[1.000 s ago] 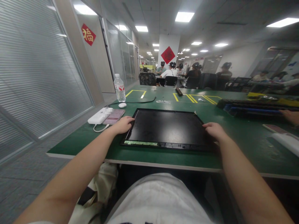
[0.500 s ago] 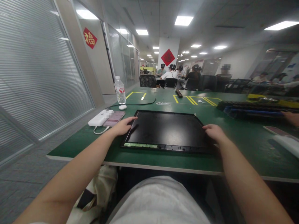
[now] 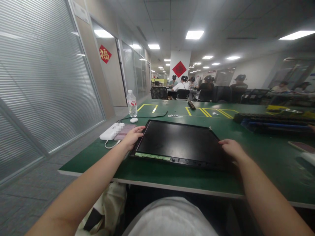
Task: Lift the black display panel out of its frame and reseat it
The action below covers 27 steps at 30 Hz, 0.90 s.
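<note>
A black flat display panel (image 3: 178,141) lies face up before me, with a green circuit strip (image 3: 152,156) along the left part of its near edge. My left hand (image 3: 133,137) grips the panel's left edge, fingers curled at the rim. On the opposite edge my right hand (image 3: 231,148) has its thumb on top; its other fingers are hidden beneath. Beside my left hand are a phone (image 3: 125,131) and a white power bank (image 3: 110,131) with a short white cable (image 3: 108,146).
The green table (image 3: 98,160) carries a water bottle (image 3: 132,104), a white earbud case (image 3: 134,120), a black cable (image 3: 155,116), a small dark strip (image 3: 191,105) and a long black-and-blue part (image 3: 265,125) at right. Another person's hand shows at the far right edge. People sit beyond.
The whole view has shifted, so everything appears lower and slightly to the right. Both hands keep their hold on the panel's sides. The other person's hand has moved mostly out of view.
</note>
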### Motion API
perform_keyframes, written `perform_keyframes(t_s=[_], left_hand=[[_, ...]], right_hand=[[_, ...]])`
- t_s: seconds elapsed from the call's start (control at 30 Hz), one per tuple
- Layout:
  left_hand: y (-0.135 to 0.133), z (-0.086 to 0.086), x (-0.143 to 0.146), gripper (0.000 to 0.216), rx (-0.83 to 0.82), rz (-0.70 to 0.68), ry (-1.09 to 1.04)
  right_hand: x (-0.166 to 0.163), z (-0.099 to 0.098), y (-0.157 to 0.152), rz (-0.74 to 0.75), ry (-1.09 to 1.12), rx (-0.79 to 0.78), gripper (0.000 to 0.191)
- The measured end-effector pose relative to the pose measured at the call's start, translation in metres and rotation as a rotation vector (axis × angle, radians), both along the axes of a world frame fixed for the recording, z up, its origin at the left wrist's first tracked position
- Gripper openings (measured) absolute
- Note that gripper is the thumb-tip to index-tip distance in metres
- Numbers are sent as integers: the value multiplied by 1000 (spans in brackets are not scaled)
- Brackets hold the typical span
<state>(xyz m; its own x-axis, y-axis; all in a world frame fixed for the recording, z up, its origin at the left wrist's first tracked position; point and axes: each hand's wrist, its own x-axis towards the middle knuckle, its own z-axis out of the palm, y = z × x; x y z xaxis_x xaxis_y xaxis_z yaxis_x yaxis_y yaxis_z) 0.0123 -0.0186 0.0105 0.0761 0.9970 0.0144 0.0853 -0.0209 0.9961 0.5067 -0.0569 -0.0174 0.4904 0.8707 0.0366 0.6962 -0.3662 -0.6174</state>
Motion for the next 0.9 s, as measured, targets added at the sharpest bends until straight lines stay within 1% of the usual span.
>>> perform_keyframes(t_s=[0.23,0.4,0.73,0.9], left_hand=[[2,1,4,49,-78,66,-126],[1,0,7,33,-120,104,-159],[-3,3,11,37,-198,142,-139],[-4,4,11,36,-203,153,-156]], right_hand=[[1,-3,2,7,-9,-5,36],[2,-4,3,3,-9,-11,40],[5,-4,3,9,15,-27,47],[8,-7,5,9,24,-21,47]])
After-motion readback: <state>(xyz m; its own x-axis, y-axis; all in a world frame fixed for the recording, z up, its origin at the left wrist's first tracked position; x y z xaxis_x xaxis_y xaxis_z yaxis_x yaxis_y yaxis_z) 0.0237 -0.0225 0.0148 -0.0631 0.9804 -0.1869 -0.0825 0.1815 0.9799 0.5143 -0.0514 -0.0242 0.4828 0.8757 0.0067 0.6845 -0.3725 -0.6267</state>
